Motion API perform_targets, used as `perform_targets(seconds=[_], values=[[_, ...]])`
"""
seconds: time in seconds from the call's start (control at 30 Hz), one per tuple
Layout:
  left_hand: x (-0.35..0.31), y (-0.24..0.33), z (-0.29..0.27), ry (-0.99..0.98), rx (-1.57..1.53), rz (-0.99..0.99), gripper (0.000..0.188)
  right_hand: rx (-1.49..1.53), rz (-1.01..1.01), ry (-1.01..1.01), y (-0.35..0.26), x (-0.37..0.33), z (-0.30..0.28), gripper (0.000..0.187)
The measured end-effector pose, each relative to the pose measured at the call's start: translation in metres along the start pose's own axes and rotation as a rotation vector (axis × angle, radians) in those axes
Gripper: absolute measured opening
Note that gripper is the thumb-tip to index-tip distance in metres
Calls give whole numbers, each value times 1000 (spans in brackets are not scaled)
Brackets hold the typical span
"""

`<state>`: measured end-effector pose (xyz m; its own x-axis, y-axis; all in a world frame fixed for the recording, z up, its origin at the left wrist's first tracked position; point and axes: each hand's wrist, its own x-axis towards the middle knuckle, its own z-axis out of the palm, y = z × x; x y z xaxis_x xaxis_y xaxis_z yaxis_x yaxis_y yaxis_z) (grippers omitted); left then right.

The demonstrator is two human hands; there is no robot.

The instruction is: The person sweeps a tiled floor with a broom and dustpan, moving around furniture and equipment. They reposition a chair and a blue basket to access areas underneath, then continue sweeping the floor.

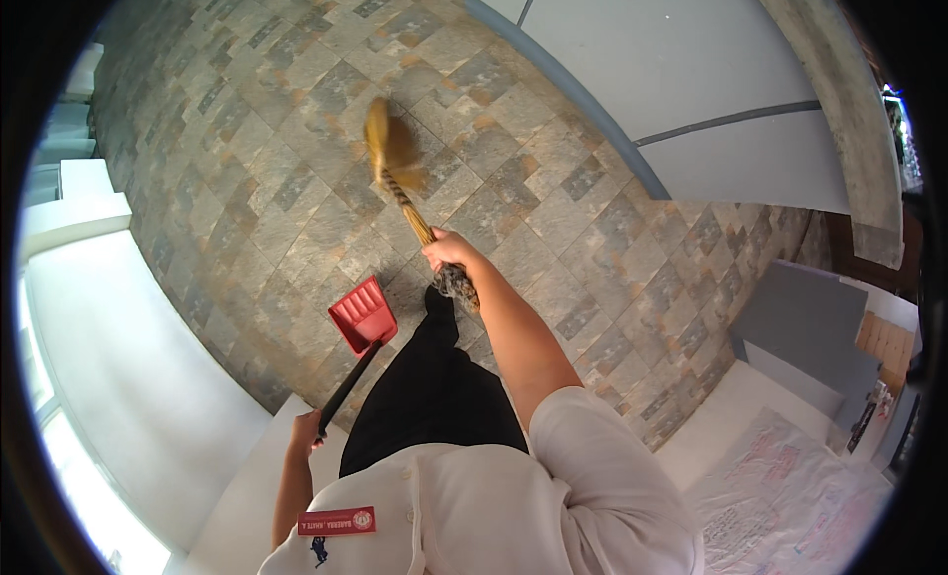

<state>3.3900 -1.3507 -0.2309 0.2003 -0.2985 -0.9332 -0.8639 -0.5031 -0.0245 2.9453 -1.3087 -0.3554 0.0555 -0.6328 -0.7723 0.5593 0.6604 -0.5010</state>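
Note:
My right hand [449, 250] is closed around the handle of a soft straw broom [397, 188]. Its yellowish bristles fan out over the tiled floor ahead of me and look smeared by motion. Part of the grip end shows below my fist, beside my dark trousers. Lower at the left, my left hand [307, 432] grips the black handle of a dustpan. The red pan of this dustpan [364, 316] lies at or just above the floor, left of my legs, its ribbed inside facing up. Broom and dustpan are apart. I cannot make out any dirt in the pan.
Grey-brown patterned tiles [286, 160] cover the floor. A grey panelled counter or partition [731, 160] bounds the far right. White ledges [128, 308] run along the left by bright windows. A grey box-like cabinet [805, 313] and a white covered surface [780, 496] stand at the right.

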Motion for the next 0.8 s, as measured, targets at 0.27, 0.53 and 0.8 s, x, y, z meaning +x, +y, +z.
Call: perform_targets(seconds=[0.27, 0.53, 0.8], values=[[1, 16, 2, 5, 147, 15, 28, 118, 47, 82, 31, -185, -20, 49], [6, 58, 23, -37, 437, 56, 29, 541, 319, 422, 157, -435, -40, 41], [-37, 139, 61, 33, 272, 206, 26, 382, 5, 588, 263, -469, -182, 14]])
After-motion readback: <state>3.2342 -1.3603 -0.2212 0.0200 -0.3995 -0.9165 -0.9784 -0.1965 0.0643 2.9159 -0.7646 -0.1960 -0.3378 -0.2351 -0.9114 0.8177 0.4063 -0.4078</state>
